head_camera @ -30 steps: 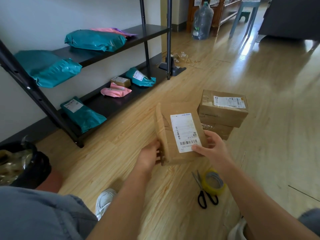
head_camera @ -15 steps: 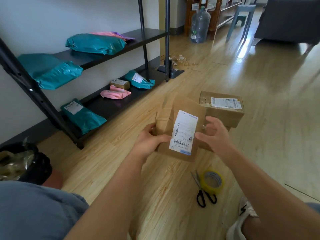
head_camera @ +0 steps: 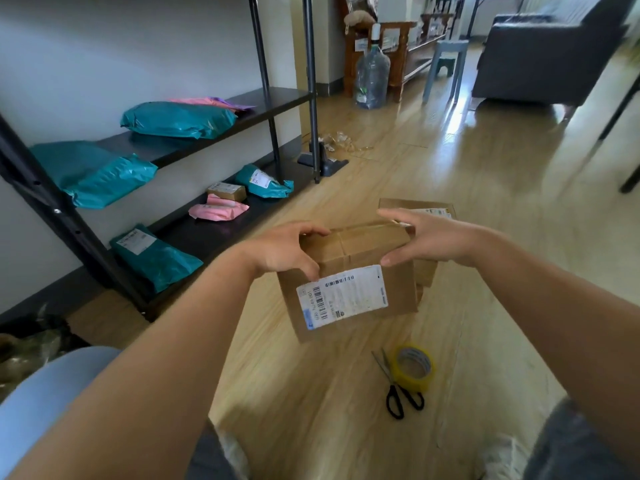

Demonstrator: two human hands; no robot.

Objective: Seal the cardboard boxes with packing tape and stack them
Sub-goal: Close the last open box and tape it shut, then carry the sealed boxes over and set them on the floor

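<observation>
Wood floor (head_camera: pixel 485 209), barcode-labelled cardboard box (head_camera: pixel 360 247)

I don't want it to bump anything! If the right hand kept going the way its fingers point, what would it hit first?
The cardboard box: the right hand holds one end, fingers pointing across its top. Past that, probably the left hand gripping the other end.

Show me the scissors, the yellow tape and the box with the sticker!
scissors (head_camera: pixel 394 383): head view, where the blades cross.
yellow tape (head_camera: pixel 414 382): head view, the roll's near yellow side.
box (head_camera: pixel 343 296): head view, its white label.
</observation>
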